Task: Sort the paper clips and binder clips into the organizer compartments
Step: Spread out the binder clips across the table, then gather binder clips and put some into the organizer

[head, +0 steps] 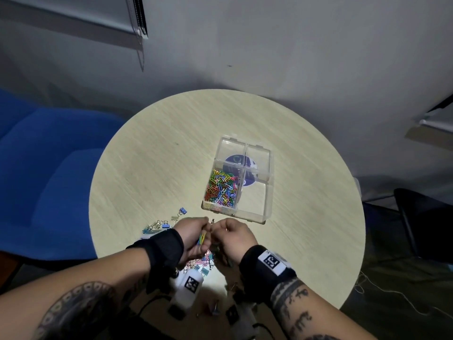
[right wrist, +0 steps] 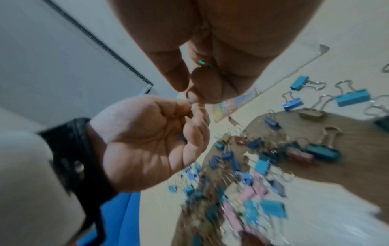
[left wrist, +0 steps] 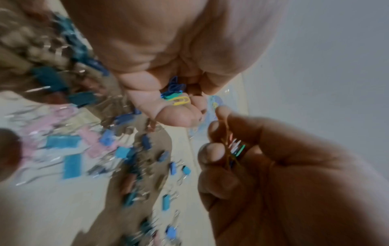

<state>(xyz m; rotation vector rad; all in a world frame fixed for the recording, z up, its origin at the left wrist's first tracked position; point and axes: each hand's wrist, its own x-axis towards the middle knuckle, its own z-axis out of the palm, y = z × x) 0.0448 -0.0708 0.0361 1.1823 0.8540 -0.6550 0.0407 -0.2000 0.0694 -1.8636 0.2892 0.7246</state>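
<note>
Both hands meet above the near edge of the round pale wood worktop (head: 152,153), fingertips almost touching. Left hand (head: 193,238) is cupped, fingers curled round a bunch of coloured paper clips (left wrist: 175,97). Right hand (head: 232,238) pinches a few more clips (left wrist: 236,148). Clear plastic four-compartment organizer (head: 268,192) sits just beyond the hands; its near-left compartment holds multicoloured paper clips (head: 221,188). Blue, pink and tan binder clips (right wrist: 248,183) lie scattered under the hands.

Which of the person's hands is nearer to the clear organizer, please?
Right. The right hand is just short of the organizer's near edge; the left hand is farther to the left, nearer the loose binder clips. Both hold paper clips.
</note>
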